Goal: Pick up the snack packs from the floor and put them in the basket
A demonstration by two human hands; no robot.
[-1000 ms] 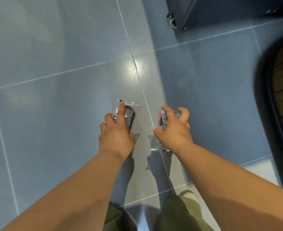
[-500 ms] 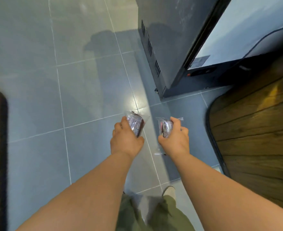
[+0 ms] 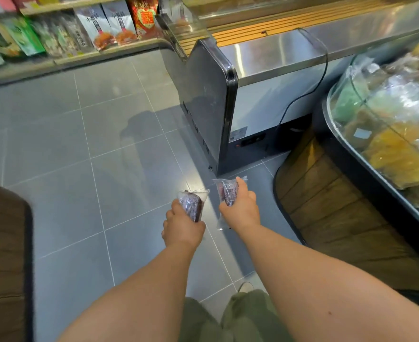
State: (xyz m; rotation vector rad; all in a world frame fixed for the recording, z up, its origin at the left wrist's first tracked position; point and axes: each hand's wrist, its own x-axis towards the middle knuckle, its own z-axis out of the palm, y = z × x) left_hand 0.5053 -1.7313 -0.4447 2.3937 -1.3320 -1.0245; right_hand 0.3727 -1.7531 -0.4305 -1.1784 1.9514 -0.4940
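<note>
My left hand grips a clear-wrapped dark snack pack, held well above the grey tiled floor. My right hand holds a second clear-wrapped snack pack, thumb over its top edge. Both packs sit side by side at mid frame, a small gap between them. No basket is recognisable in view.
A black-sided chest freezer stands ahead on the right. A curved wooden counter with a clear display of packed food is at the right. Shelves of snack bags line the back. A dark wooden unit is at left.
I have stood up from the floor with both packs in my hands. The view lifted from the tiles to the freezer, counter and shelves.
</note>
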